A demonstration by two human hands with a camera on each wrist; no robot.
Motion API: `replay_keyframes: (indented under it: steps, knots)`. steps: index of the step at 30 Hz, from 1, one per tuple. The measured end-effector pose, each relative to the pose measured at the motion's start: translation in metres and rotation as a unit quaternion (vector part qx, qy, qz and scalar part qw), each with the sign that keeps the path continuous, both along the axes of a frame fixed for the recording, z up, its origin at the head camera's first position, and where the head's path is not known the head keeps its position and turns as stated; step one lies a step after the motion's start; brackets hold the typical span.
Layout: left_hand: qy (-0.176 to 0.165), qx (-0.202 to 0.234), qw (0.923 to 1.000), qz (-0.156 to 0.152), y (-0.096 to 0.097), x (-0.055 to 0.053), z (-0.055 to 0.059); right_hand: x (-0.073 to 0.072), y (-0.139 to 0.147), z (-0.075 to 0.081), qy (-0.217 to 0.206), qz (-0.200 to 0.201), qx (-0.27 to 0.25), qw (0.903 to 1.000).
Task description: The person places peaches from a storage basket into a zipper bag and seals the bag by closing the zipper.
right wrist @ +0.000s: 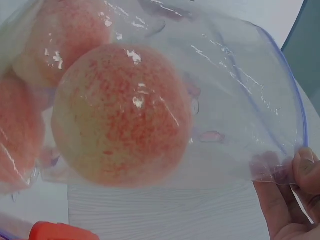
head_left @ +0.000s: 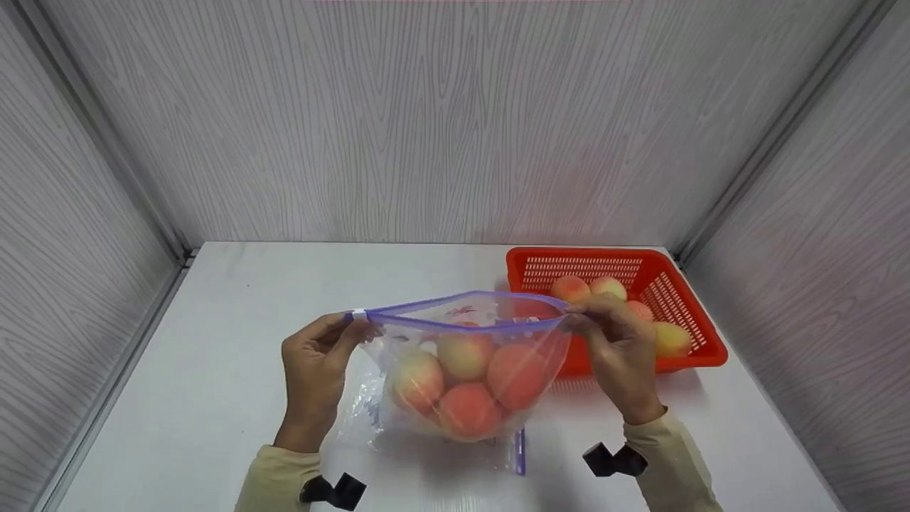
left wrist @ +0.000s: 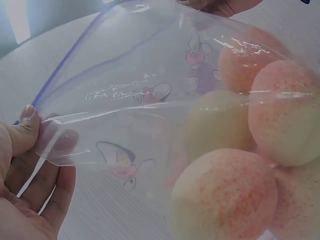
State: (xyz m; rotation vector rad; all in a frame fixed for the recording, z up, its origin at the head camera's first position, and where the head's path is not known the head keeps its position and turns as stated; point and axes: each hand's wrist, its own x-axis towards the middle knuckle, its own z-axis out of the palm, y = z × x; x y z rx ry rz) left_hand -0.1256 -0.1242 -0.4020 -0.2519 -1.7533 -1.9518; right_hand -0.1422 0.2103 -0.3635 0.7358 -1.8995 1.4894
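Observation:
A clear zip bag (head_left: 490, 323) with a purple zip strip hangs between both hands above the table, its mouth parted. Several red and yellow peaches (head_left: 469, 410) lie bunched in its lower part. My left hand (head_left: 316, 370) pinches the bag's left top corner, beside a white slider (head_left: 359, 313). At the opposite top corner, my right hand (head_left: 617, 348) pinches the strip between thumb and fingers. The left wrist view shows cartoon prints on the plastic next to the peaches (left wrist: 225, 195). One large peach (right wrist: 122, 115) fills the middle of the right wrist view.
Behind my right hand stands a red plastic basket (head_left: 693, 299) with several more peaches (head_left: 571, 289) in it. Another clear bag (head_left: 359, 405) with a purple strip lies flat on the white table (head_left: 213, 370) under the held one. Grey panels (head_left: 398, 128) enclose the back and sides.

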Motion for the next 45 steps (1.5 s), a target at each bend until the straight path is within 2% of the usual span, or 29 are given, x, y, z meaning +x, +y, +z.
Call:
replay_keyframes:
  steps: [7, 13, 17, 22, 25, 29, 31, 34, 39, 45]
  knots:
    - [0.036, -0.035, 0.9987, 0.007, 0.001, 0.009, -0.004, -0.001, 0.018, -0.013, 0.017, -0.028, 0.022, 0.9992]
    - [0.051, -0.046, 0.9976, 0.007, 0.004, 0.010, -0.013, -0.003, 0.028, -0.026, -0.002, -0.005, 0.010, 0.9999]
    - [0.043, -0.045, 0.9980, -0.007, 0.006, 0.010, -0.021, -0.005, 0.034, -0.036, -0.022, 0.010, -0.004, 0.9997]
    - [0.019, -0.035, 0.9992, -0.006, 0.009, 0.009, -0.027, -0.009, 0.039, -0.045, -0.028, -0.007, 0.011, 0.9995]
    - [-0.003, -0.029, 0.9996, -0.002, 0.010, 0.009, -0.030, -0.010, 0.040, -0.048, -0.032, -0.013, 0.015, 0.9993]
    - [-0.011, -0.020, 0.9995, -0.021, 0.011, 0.010, -0.029, -0.009, 0.042, -0.048, -0.035, -0.009, 0.017, 0.9992]
    - [-0.003, -0.014, 0.9993, -0.034, 0.012, 0.011, -0.028, -0.008, 0.044, -0.048, -0.039, -0.007, 0.019, 0.9990]
    - [0.015, -0.017, 0.9992, -0.034, 0.013, 0.013, -0.027, -0.005, 0.047, -0.047, -0.051, -0.001, 0.023, 0.9985]
    - [0.039, -0.038, 0.9985, -0.007, 0.017, 0.014, -0.026, -0.001, 0.051, -0.044, -0.068, 0.006, 0.041, 0.9968]
    - [0.078, -0.025, 0.9965, 0.016, 0.024, 0.012, -0.024, 0.001, 0.051, -0.037, -0.080, 0.013, 0.087, 0.9929]
